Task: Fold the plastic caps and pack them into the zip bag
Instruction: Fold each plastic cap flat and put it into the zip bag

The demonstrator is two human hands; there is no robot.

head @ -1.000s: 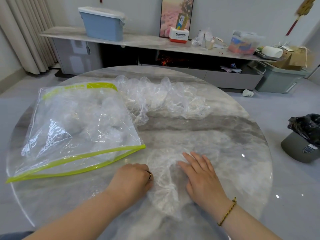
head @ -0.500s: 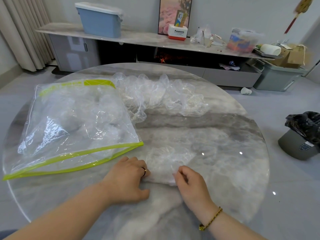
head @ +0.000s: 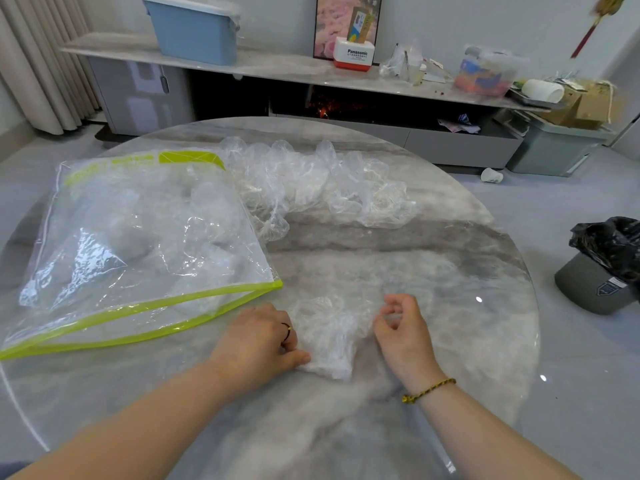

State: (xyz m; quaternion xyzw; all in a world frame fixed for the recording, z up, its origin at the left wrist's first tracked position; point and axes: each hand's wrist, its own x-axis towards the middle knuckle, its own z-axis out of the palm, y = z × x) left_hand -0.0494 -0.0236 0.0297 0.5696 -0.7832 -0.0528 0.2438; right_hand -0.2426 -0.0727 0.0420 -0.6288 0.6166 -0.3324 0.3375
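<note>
Pinching left edge of crumpled clear plastic cap (head: 329,336) with left hand (head: 258,341), lower centre, right hand (head: 403,336) curled alongside, grip unclear.

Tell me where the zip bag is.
In the head view, the zip bag lies on the left of the table, beside the pile of loose caps.

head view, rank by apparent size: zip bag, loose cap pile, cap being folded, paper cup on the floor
1. zip bag
2. loose cap pile, which lies farther off, so its gap to the bag is unsure
3. cap being folded
4. paper cup, far back on the floor, so true size unsure
</note>
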